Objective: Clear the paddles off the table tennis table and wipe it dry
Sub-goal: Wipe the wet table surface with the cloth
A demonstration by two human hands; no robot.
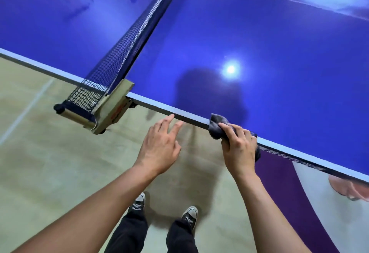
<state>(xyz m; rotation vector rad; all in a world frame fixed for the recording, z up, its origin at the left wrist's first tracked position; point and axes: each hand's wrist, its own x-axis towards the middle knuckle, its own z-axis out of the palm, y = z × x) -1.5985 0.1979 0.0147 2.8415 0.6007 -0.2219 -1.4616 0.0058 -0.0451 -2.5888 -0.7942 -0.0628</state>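
I count one table (269, 38), one net (127, 40), one net clamp (111, 108), one cloth (217, 124) at the table's near edge, two hands, the left hand (159, 144) and the right hand (239, 146), and two shoes (137, 202).

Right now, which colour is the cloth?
Dark grey cloth, gripped by the right hand; head view.

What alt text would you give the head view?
Seen from above, a person's right hand grips a dark cloth against the near edge of a blue table tennis table. The open left hand reaches toward the same edge, right of the net clamp. No paddles are in view; dark smears mark the surface left of the net.
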